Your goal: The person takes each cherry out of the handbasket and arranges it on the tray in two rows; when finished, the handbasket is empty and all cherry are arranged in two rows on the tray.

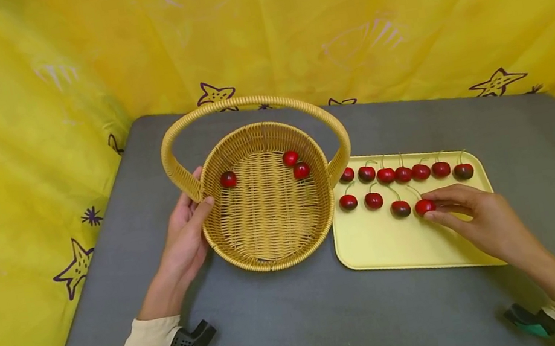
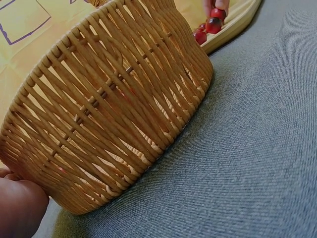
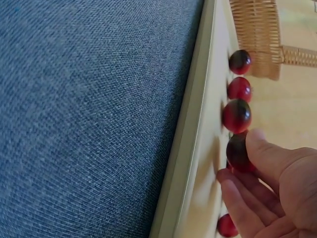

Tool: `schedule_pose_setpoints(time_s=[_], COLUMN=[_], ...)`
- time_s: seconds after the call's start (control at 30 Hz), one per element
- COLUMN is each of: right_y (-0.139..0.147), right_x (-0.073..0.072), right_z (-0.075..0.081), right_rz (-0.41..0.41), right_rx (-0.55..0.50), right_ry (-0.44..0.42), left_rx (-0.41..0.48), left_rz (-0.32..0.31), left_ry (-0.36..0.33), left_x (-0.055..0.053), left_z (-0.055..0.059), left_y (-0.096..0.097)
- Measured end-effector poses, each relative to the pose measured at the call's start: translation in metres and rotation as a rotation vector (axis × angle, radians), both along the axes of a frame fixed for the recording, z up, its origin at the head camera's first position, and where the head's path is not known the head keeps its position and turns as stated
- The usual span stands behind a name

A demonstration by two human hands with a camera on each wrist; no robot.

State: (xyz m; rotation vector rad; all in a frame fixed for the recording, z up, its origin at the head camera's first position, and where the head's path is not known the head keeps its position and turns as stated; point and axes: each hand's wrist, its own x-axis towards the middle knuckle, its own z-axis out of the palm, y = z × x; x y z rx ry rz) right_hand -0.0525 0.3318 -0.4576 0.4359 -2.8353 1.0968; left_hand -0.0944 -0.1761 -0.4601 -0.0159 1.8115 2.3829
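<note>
My left hand [image 1: 181,236] grips the left side of a round wicker basket [image 1: 277,262], its thumb over the rim below the tall arched handle [image 1: 249,100]. Inside the basket lie three dark red cherries, one cherry [image 1: 228,179] at the left and two touching at the right. Over the yellow tray [image 1: 379,251], my right hand [image 1: 483,219] pinches a cherry [image 1: 425,207] between thumb and fingers; its stem points up and left. In the right wrist view the thumb and fingers close around that cherry [image 3: 238,151]. Several other stemmed cherries sit on the tray in two rows.
The basket stands on a grey cloth-covered table [image 1: 303,328], its right side close against the tray's left edge. Yellow cloth [image 1: 287,30] with starfish drawings hangs behind and at both sides. Black straps [image 1: 193,337] with devices sit at both wrists.
</note>
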Motion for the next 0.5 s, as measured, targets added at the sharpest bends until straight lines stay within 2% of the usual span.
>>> schedule_pose_setpoints(time_s=[0.5], right_y=[0.0018], right_x=[-0.0023], right_z=[-0.0085], right_rz=[-0.008], right_rx=[0.138], right_ry=[0.123], left_rx=[0.014], left_rz=[-0.003], left_ry=[0.009], left_x=[0.0004], left_z=[0.0005], left_y=[-0.0003])
